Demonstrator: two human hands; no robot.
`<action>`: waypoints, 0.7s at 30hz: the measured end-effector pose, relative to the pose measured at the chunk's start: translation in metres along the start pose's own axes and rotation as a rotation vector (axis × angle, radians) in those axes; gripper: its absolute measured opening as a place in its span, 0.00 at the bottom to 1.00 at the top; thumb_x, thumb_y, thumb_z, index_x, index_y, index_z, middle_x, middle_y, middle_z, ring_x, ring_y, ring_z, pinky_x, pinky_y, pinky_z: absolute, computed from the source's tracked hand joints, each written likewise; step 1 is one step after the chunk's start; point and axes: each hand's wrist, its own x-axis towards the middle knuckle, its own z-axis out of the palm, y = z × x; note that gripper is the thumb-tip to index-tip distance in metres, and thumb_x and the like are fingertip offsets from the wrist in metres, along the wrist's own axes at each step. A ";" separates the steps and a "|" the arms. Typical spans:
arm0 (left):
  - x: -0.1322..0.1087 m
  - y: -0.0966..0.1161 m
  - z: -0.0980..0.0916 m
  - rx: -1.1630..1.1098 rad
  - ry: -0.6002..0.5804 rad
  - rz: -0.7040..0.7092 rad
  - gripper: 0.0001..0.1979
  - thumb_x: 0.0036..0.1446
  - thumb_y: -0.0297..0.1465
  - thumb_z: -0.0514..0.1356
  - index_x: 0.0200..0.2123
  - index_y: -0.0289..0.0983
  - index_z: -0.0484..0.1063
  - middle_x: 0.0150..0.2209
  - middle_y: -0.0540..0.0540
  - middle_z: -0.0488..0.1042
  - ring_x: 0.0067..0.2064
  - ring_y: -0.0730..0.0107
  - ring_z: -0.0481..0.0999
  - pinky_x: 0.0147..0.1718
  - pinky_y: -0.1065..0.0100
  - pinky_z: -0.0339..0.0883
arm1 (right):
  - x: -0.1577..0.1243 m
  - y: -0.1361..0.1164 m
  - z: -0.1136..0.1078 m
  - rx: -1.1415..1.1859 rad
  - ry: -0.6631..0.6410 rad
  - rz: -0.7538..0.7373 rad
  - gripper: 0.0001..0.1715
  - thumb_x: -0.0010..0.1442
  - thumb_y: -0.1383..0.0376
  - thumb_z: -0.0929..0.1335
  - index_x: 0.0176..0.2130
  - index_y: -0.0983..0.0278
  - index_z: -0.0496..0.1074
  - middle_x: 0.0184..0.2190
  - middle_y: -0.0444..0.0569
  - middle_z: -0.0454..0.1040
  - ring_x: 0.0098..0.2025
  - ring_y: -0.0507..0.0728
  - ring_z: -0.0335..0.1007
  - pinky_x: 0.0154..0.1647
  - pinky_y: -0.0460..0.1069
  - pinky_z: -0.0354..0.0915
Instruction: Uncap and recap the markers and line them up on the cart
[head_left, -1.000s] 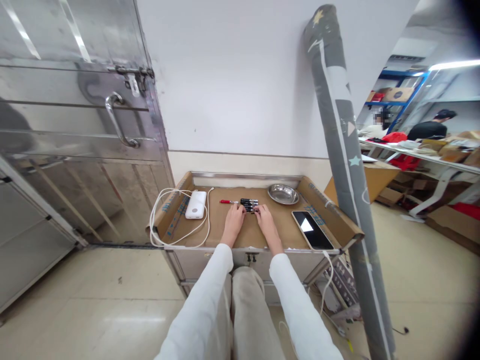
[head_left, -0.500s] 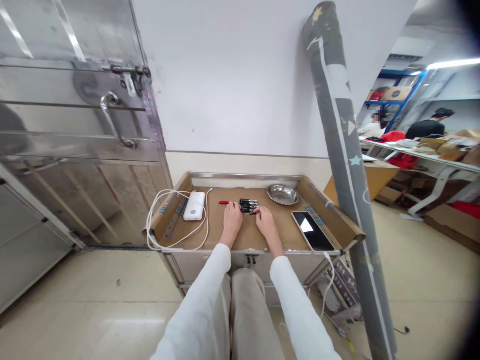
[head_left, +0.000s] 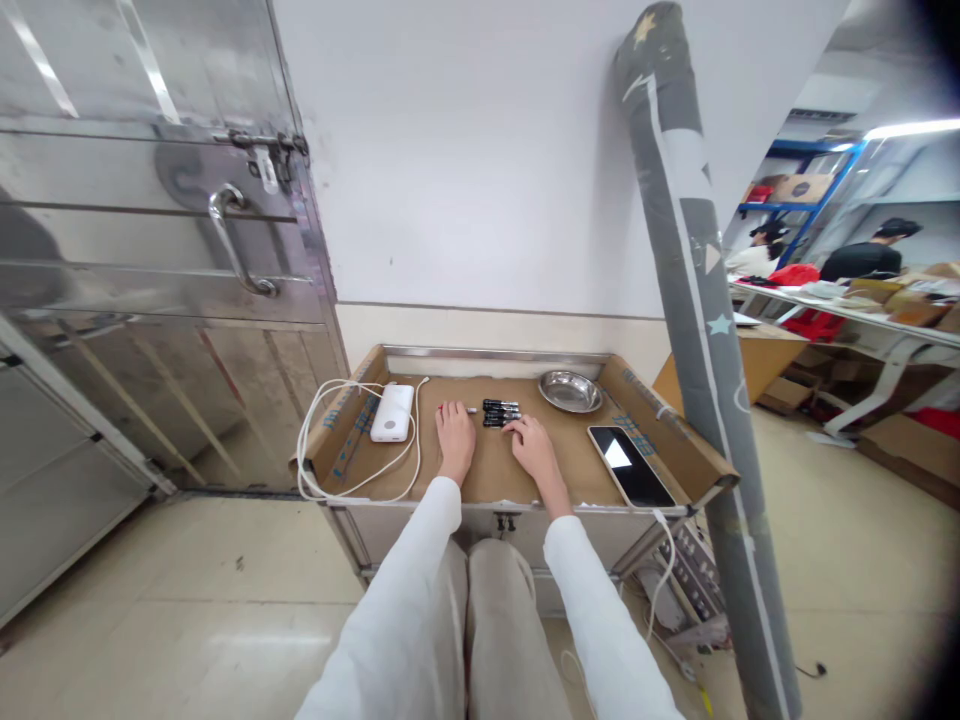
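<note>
A red marker (head_left: 471, 410) lies crosswise under the fingers of my left hand (head_left: 454, 442), which is closed over it; only its two ends show. Several black markers (head_left: 498, 407) lie side by side in a small stack just to the right, on the brown cardboard lining. My right hand (head_left: 531, 445) rests at their lower right, fingers curled together and fingertips by the end of the nearest black marker. Whatever those fingertips hold, if anything, is hidden.
A white power bank (head_left: 391, 413) with a looped white cable lies on the left. To the right are a round metal dish (head_left: 570, 391) and a phone (head_left: 631, 466). A tall grey roll (head_left: 697, 260) leans on the wall. Two people sit far right.
My left hand has moved left from the black markers onto the red marker, which now shows a light end on its right. My right hand stays by the black markers.
</note>
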 end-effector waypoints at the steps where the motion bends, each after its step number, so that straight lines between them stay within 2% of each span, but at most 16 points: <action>1: -0.001 0.000 -0.001 0.007 0.014 -0.021 0.15 0.60 0.22 0.44 0.41 0.30 0.69 0.42 0.33 0.72 0.50 0.54 0.69 0.50 0.52 0.60 | 0.000 0.001 0.000 -0.013 0.023 0.021 0.18 0.55 0.75 0.59 0.35 0.62 0.74 0.34 0.49 0.69 0.40 0.56 0.62 0.45 0.50 0.59; 6: -0.008 0.001 -0.004 -0.030 0.066 -0.080 0.14 0.63 0.25 0.42 0.36 0.31 0.67 0.37 0.35 0.70 0.44 0.55 0.70 0.45 0.53 0.63 | -0.002 0.004 0.004 -0.064 0.078 0.048 0.17 0.54 0.76 0.59 0.34 0.62 0.73 0.35 0.51 0.70 0.39 0.57 0.63 0.44 0.50 0.59; 9: -0.011 0.001 -0.005 -0.053 0.043 -0.059 0.14 0.65 0.29 0.43 0.37 0.32 0.66 0.37 0.36 0.69 0.41 0.57 0.71 0.42 0.58 0.65 | -0.002 0.004 0.004 -0.029 0.090 0.047 0.18 0.54 0.76 0.59 0.37 0.63 0.73 0.36 0.51 0.70 0.40 0.57 0.64 0.46 0.51 0.60; 12: -0.009 0.004 -0.007 -0.149 -0.036 0.086 0.13 0.66 0.32 0.44 0.40 0.33 0.65 0.38 0.40 0.69 0.37 0.63 0.72 0.37 0.65 0.66 | -0.001 -0.001 0.000 0.064 0.146 0.048 0.23 0.56 0.74 0.57 0.49 0.64 0.68 0.42 0.53 0.69 0.44 0.57 0.66 0.48 0.52 0.62; 15: -0.008 0.007 -0.011 -0.306 -0.102 0.313 0.11 0.66 0.33 0.46 0.43 0.37 0.66 0.40 0.45 0.69 0.38 0.69 0.73 0.38 0.69 0.67 | -0.001 -0.006 -0.004 0.177 0.169 0.011 0.31 0.58 0.71 0.58 0.61 0.62 0.55 0.51 0.54 0.64 0.49 0.56 0.65 0.50 0.51 0.63; 17: -0.008 0.009 -0.013 -0.406 -0.122 0.388 0.09 0.65 0.33 0.48 0.43 0.39 0.66 0.42 0.46 0.69 0.40 0.71 0.74 0.41 0.69 0.67 | 0.000 -0.006 -0.004 0.224 0.138 -0.024 0.29 0.59 0.69 0.59 0.60 0.61 0.56 0.52 0.54 0.63 0.50 0.56 0.65 0.51 0.52 0.64; 21: -0.008 0.008 -0.014 -0.606 -0.100 0.389 0.07 0.63 0.32 0.52 0.43 0.39 0.65 0.42 0.47 0.69 0.43 0.71 0.74 0.46 0.67 0.68 | 0.002 -0.001 0.001 0.276 0.099 -0.027 0.18 0.61 0.67 0.59 0.49 0.61 0.68 0.45 0.52 0.67 0.44 0.56 0.69 0.49 0.52 0.65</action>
